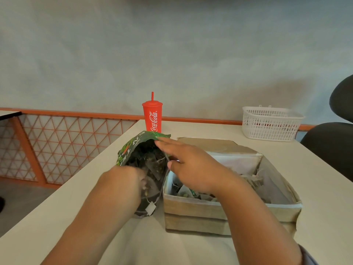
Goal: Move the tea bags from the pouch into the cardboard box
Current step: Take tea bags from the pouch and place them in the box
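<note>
Pouch (129,150): green and dark, lying open-mouthed on the table (315,188), with both hands at its mouth.
Right hand (193,169): reaches across from above the box (210,213); its fingers (162,144) lie fairly straight along the pouch's top rim, and the thumb is tucked beneath the right edge, so the rim is pinched between them.
Left hand (122,180): pushed into the pouch's mouth from the near side. Its fingers are blurred and partly hidden inside, so I cannot tell whether they hold anything.
Tea bags (152,167): a dark heap inside the pouch, just beyond the left hand and under the right fingers. A white tag (150,208) on a string hangs over the near lip, just right of the left wrist.
Box: cardboard, open-topped, directly under the right wrist and touching or just beside the pouch. More bags lie in it on both sides of that arm.
Cup (152,117): red, with a straw, upright beyond the right fingertips, behind the pouch.
Basket (271,123): white plastic, far to the right of both hands, near a dark chair (332,142).
</note>
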A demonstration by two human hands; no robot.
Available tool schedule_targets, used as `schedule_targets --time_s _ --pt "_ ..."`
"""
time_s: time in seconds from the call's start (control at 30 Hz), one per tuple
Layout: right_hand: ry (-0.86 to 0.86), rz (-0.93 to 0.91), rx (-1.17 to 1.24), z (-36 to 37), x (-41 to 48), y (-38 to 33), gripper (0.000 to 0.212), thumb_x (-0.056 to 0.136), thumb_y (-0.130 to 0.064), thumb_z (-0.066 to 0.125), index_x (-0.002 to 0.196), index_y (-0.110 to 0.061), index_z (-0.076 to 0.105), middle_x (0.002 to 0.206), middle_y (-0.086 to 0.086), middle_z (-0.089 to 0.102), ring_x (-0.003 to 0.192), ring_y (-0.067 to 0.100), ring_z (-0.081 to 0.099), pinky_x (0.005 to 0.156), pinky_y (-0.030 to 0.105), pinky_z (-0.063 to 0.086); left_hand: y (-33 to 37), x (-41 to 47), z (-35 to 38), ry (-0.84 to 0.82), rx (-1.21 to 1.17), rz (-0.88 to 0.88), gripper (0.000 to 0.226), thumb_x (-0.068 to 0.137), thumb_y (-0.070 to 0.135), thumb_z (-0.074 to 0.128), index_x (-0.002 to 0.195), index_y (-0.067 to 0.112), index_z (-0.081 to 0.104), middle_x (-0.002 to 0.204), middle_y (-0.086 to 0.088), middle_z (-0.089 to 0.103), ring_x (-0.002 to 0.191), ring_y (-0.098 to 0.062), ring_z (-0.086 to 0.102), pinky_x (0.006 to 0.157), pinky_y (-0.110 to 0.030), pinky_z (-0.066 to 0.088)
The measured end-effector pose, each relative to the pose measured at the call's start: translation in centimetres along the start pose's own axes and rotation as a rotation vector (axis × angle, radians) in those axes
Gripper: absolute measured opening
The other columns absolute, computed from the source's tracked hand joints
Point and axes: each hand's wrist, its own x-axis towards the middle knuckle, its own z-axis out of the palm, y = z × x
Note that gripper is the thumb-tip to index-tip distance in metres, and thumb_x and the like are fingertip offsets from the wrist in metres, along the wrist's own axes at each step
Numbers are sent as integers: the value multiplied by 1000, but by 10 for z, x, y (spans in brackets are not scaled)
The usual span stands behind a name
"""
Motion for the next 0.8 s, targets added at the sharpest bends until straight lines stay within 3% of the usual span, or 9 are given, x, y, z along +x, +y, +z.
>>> schedule_targets --time_s 0.1,0.17,0.23,0.33,0.43,0.5,0.57,0.8 --pt "-55 4 -8 4 1 1 54 96 -7 40 145 -26 28 154 -14 17 140 6 16 103 11 12 -9 -15 -19 154 -348 -47 16 90 23 56 90 35 66 86 9 68 77 -8 60 65 -21 43" --pt "-114 15 -17 5 1 0 51 96 -11 43 144 -25 31 154 -12 19 139 9 22 106 16 16 -14 -20 -26 168 -480 -40 21 86 17 61 72 32 62 66 11 66 60 -2 57 53 -13 39" --pt "-137 25 26 4 -2 -3 44 97 -21 46 140 -25 40 150 -9 31 133 10 32 106 23 24 -16 -23 -29 168 -568 -41 23 84 13 63 66 28 61 61 14 63 58 -1 56 48 -13 38" --pt "-59 11 192 -1 -6 -11 31 93 -34 51 119 -22 62 117 -9 61 106 6 54 90 22 40 -16 -26 -30 200 -665 -34 25 85 14 61 65 28 58 68 23 63 62 -10 59 53 -21 38" --pt "-10 -22 281 -7 -8 -13 19 86 -31 63 101 -21 68 90 -14 63 87 3 59 83 24 47 -13 -29 -31 215 -767 -6 22 88 14 55 70 26 56 67 18 66 66 -4 58 57 -23 38" --pt "-6 -51 286 -9 -9 -13 6 83 -22 67 88 -24 68 82 -11 65 78 2 59 77 25 50 -8 -29 -32 236 -819 15 21 89 14 52 72 25 55 67 15 66 64 -4 57 55 -16 39" --pt "16 -77 279 -10 -9 -13 12 83 -15 67 77 -25 65 71 -12 63 65 -4 54 66 16 46 -4 -29 -33 272 -859 24 20 89 15 50 73 25 54 67 11 65 61 -4 56 53 -10 38" --pt "153 -66 267 -17 -11 -13 23 88 -16 59 68 -27 56 64 -14 54 57 -6 47 58 8 37 -2 -26 -24 345 -870 -66 17 86 22 55 70 29 56 67 5 61 66 -2 52 54 -25 36"
